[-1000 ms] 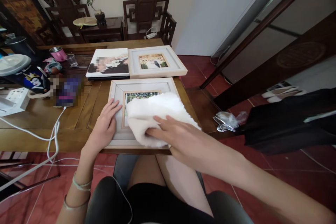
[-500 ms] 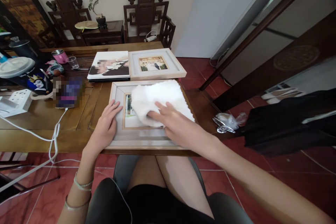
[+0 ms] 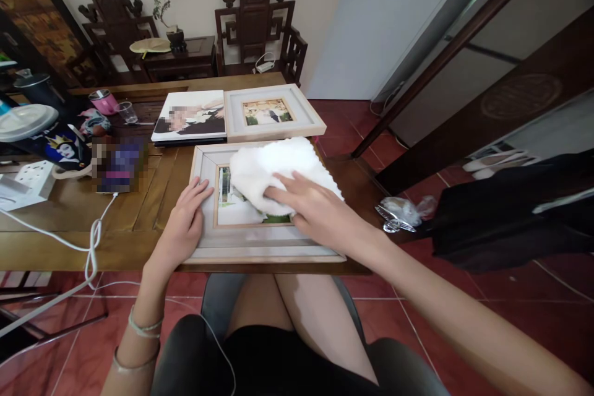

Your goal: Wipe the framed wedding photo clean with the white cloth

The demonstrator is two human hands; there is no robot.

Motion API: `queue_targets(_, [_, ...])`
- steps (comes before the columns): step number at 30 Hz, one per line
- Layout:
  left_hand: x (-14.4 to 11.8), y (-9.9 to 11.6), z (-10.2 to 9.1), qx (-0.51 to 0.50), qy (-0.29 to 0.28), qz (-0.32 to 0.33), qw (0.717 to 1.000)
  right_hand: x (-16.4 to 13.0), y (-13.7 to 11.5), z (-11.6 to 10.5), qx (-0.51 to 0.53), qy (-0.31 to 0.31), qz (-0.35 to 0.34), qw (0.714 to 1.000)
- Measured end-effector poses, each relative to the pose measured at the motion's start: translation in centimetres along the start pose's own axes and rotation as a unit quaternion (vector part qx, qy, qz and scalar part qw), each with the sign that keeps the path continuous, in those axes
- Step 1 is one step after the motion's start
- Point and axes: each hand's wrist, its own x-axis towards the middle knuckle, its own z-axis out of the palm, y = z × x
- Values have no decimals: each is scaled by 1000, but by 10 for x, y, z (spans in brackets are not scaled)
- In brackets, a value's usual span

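Your right hand (image 3: 320, 213) lies flat on the fluffy white cloth (image 3: 278, 167), with the fingers (image 3: 290, 189) stretched out and pressing down on it; they are not curled around the cloth, so this is a flat press and not a grip. The cloth covers the upper right part of the pale wooden picture frame with a photo under glass (image 3: 245, 241), which lies flat at the centre of the frame, on the near edge of the brown wooden table (image 3: 69, 223).

Your left hand (image 3: 183, 226) rests on the left border of this frame, the fingers open and spread, the palm down, holding the frame against the table.

The relation that matters: the uncovered glass lies to the lower left of your right fingers, between your two hands. The long axis of the frame runs left to right across the picture, and the cloth lies along this same axis. Your right hand is the nearer one to the cloth; the left hand is just beside the bare glass but does not touch the cloth.

Above, towards the upper centre, a second pale wooden frame (image 3: 271, 112) and a white photo print (image 3: 190, 114) lie side by side, apart from the cloth.
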Motion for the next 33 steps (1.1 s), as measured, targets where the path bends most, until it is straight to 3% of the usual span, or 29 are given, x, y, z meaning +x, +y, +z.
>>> queue_targets(6, [0,0,0,-1,5,2,1000,17,17,12,3,33,-5,999])
queue_targets(18, [0,-3,2,-10,3,1,1000,-31,-39,-23,59,-80,-30,995])
queue_targets(22, [0,-1,1,-4,-1,-2,1000,-19,-28,-23,30,-97,8,995])
queue_targets(28, [0,0,0,-3,2,-2,1000,2,3,-10,42,-26,22,999])
queue_targets(33, [0,0,0,-3,1,0,1000,7,11,-6,52,-8,5,999])
